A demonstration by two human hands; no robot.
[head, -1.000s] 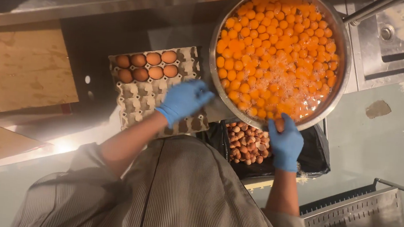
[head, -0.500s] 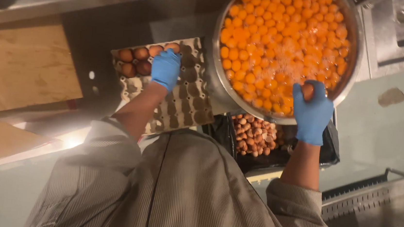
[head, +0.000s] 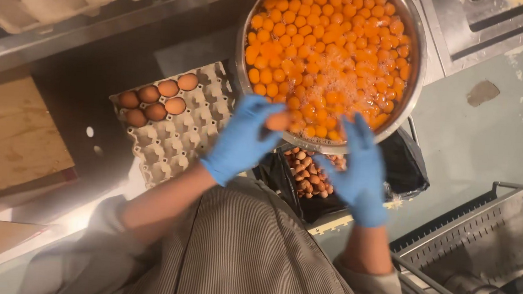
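Shiny metal bowl (head: 413, 84) of glossy wet yolks (head: 330, 52), rough matt paper-pulp egg tray (head: 180, 140), smooth blue rubbery gloves (head: 240, 142).

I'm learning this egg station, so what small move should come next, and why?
Probably crack the brown egg on the rim of the steel bowl. The left hand holds it whole at the near rim, the right hand is raised beside it, and the bowl is full of yolks.

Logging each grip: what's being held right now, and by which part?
The left hand grips a brown egg around its side; the right hand holds nothing.
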